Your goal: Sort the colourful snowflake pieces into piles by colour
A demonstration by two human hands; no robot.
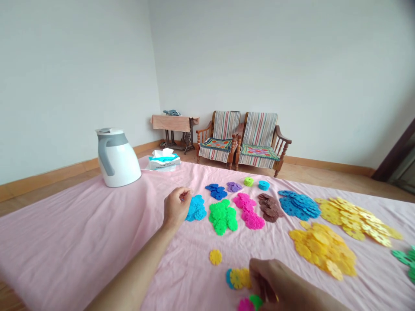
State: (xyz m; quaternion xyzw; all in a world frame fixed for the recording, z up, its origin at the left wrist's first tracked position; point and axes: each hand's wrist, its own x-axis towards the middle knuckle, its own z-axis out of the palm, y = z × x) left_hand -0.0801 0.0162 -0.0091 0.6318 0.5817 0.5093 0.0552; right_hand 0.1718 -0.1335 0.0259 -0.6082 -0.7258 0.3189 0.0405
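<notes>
My left hand [177, 209] is curled above the pink cloth [81, 229], just beside a pile of light blue snowflake-shaped plastic discs [196, 208], with a speck of blue showing between its fingertips. My right hand [269, 280] hangs low at the bottom of the view, its fingers bent and touching or just over a small group of yellow and blue discs [237, 278]. Green and magenta discs [256, 301] lie just below those fingers, partly cut off by the frame. A lone yellow disc [215, 257] lies between my hands.
Sorted piles of green, magenta, brown, blue and yellow discs [322, 248] cover the cloth to the right. A white kettle [117, 157] and a tissue box [164, 160] stand at the far edge. Beyond are two striped wooden armchairs [243, 138] and a sewing table [173, 129].
</notes>
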